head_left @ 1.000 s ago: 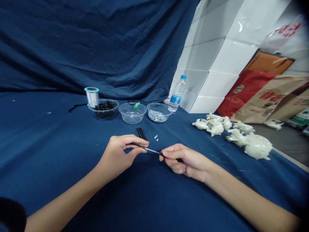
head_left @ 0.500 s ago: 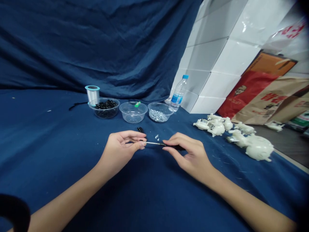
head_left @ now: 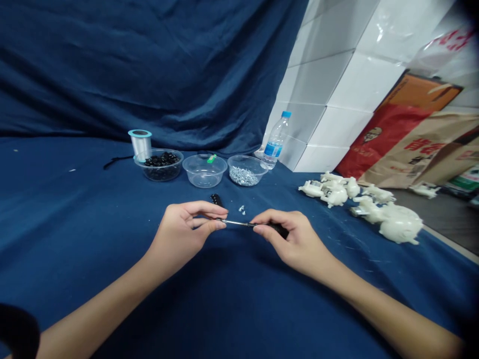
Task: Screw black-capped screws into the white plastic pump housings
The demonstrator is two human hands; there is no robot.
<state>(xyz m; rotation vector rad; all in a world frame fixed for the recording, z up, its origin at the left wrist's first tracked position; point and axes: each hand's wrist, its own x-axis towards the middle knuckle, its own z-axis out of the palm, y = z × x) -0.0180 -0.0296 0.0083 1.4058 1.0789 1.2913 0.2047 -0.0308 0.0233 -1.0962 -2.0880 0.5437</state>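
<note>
- Blue cloth backdrop (head_left: 112, 65): one, hanging in folds behind the work surface.
- Blue tablecloth (head_left: 75, 269): covers the work surface and bears all items below except the bags.
- White block stack (head_left: 329, 89): glossy, tiered, standing at the far right of the cloth.
- Paper bags: one red (head_left: 377, 144) and one tan with red print (head_left: 422, 154), leaning against the stack.
- Cream plastic parts (head_left: 398, 224): a loose group on the cloth at right, well apart from the hands.
- Left hand (head_left: 183, 234): curled, thumb and forefinger pinching the shaft's metal end.
- Right hand (head_left: 288, 242): fingers closed around the black handle.
- Precision screwdriver (head_left: 239, 223): slim metal shaft, black handle, held level above the cloth between both hands.
- Water bottle (head_left: 275, 142): clear, blue cap, upright beside the stack.
- Clear plastic bowls, three in a row: left (head_left: 159, 174) with black pieces, middle (head_left: 204, 174) with a green item on its rim, right (head_left: 243, 179) with silver screws.
- Spool of clear line (head_left: 140, 144): upright, just behind the left bowl.
- Black cord (head_left: 116, 161): lying left of the spool.
- Black piece (head_left: 216, 199): on the cloth, just beyond the left hand's fingertips.
- Small silver screws (head_left: 241, 209): a few, near the black piece.
</note>
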